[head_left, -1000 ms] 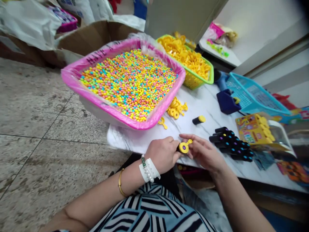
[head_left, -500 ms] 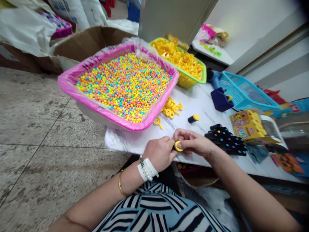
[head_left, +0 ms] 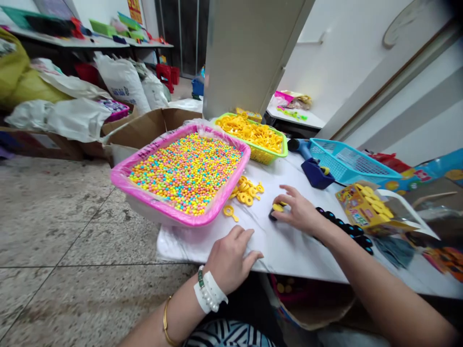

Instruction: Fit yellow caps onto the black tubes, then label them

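My right hand (head_left: 294,209) is at a black tube with a yellow cap (head_left: 278,207) on the white table, thumb and fingers around its cap. Whether a second tube stands beside it is hard to tell. My left hand (head_left: 231,255) is at the table's front edge, fingers apart and nothing in them. Beyond it lie a single yellow ring piece (head_left: 230,212) and a small pile of yellow ring pieces (head_left: 246,191). Several black tubes (head_left: 347,227) lie stacked right of my right hand, partly behind the forearm.
A pink tray (head_left: 117,177) of coloured beads stands at the left. Behind are a green basket (head_left: 284,145) of yellow pieces and a blue basket (head_left: 352,166). A navy holder (head_left: 316,173) and a yellow box (head_left: 352,207) stand at the right.
The view has tilted up. My hands have come apart: the left has let go and opened, while the right has moved forward and right to the tube on the table.
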`<state>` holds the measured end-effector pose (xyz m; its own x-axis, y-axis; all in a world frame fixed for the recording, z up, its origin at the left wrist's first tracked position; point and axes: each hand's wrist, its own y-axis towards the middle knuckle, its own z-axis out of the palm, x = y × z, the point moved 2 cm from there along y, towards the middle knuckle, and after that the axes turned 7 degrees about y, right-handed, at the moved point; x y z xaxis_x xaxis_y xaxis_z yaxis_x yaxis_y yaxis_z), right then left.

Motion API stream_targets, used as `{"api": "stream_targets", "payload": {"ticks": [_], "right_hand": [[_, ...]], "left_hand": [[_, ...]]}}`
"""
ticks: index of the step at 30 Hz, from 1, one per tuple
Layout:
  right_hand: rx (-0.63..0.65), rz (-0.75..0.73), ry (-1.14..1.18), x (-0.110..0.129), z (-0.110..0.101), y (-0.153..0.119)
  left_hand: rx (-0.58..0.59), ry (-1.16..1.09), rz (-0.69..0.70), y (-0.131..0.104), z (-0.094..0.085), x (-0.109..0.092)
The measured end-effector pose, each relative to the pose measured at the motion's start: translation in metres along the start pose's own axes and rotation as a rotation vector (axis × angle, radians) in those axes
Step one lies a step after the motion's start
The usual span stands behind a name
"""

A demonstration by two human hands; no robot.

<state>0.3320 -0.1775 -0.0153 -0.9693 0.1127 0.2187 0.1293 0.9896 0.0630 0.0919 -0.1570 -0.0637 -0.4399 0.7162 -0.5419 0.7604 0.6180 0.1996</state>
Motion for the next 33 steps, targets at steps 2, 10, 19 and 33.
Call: {"api": "stream_targets", "payload": {"ticks": [2,10,19,33], "right_hand": [[0.057,0.074,0.004,-0.019,-0.003,0.017],[-0.006,0.226,-0.076,-0.063,-0.014,0.068],[-0.248,-0.119,0.310,0.032,0.006,-0.057],[-0.447,0.448,1.427,0.013,0.052,-0.120]], "left_hand": [[-0.075,0.086,-0.032,0.002,-0.006,0.005],[-0.070,0.340,-0.016,0.044,0.005,0.033],[0.106,0.645,-0.013,0.041,-0.005,0.017],[0.297,-0.375,0.128,0.089,0.037,-0.063]]}}
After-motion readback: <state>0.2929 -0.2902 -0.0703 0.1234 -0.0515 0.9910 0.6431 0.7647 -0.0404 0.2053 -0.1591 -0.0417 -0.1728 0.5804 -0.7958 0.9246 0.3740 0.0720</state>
